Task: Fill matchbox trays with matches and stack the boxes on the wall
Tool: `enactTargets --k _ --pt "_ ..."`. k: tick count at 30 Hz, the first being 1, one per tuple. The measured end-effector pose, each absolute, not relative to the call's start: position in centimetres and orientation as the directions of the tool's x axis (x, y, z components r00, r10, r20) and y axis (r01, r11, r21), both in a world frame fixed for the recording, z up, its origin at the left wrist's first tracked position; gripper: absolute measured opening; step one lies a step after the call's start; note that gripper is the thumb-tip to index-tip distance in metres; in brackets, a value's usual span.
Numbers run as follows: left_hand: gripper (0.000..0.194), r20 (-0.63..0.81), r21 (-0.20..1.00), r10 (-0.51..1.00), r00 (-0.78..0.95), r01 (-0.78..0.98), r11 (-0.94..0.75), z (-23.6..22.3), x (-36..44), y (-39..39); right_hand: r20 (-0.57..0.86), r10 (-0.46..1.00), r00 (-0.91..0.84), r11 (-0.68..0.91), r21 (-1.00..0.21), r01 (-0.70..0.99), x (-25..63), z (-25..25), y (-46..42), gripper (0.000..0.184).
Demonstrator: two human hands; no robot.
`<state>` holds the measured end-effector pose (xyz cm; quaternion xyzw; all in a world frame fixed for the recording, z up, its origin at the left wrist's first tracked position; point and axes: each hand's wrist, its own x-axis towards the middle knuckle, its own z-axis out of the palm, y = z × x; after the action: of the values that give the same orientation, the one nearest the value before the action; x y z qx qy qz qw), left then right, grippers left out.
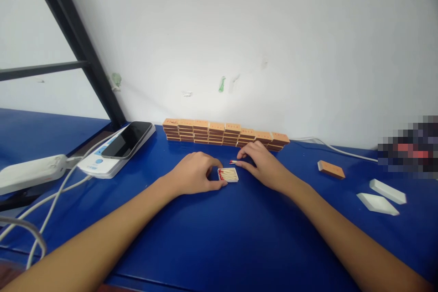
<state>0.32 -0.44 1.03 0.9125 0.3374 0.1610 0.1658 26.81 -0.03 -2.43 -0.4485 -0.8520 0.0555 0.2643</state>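
A small white matchbox tray [234, 179] lies on the blue table, filled with red-tipped matches [228, 174]. My left hand [195, 173] is curled at the tray's left side, its thumb and index finger against the edges. Just beyond the tray, a few loose matches [233, 162] show at the fingertips of my right hand [263, 164]. The thumb and fingers of that hand close on their pale ends, with the red heads pointing left. Their exact number is too small to make out.
Stacked matchboxes [208, 133] form a low row along the wall. To the right lie a single matchbox [331, 169] and two white empty trays [378, 204]. At left, a phone [128, 140] rests on a white box [102, 166], near a white power strip [32, 174] and cables.
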Motion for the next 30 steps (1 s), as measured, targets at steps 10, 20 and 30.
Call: enactTargets --k 10,20,30 --pt "0.032 0.174 0.416 0.671 0.721 0.563 -0.714 1.0 0.4 -0.4 0.352 0.814 -0.461 0.571 -0.345 0.745 27.6 -2.2 -0.7 0.016" --pt "0.033 0.171 0.417 0.675 0.718 0.567 -0.710 1.1 0.4 -0.4 0.355 0.815 -0.458 0.559 -0.271 0.784 27.4 -1.6 -1.5 0.009" --pt "0.033 0.166 0.419 0.673 0.720 0.567 -0.710 1.0 0.4 -0.2 0.314 0.836 -0.449 0.542 -0.348 0.765 27.6 -1.8 -1.2 0.013"
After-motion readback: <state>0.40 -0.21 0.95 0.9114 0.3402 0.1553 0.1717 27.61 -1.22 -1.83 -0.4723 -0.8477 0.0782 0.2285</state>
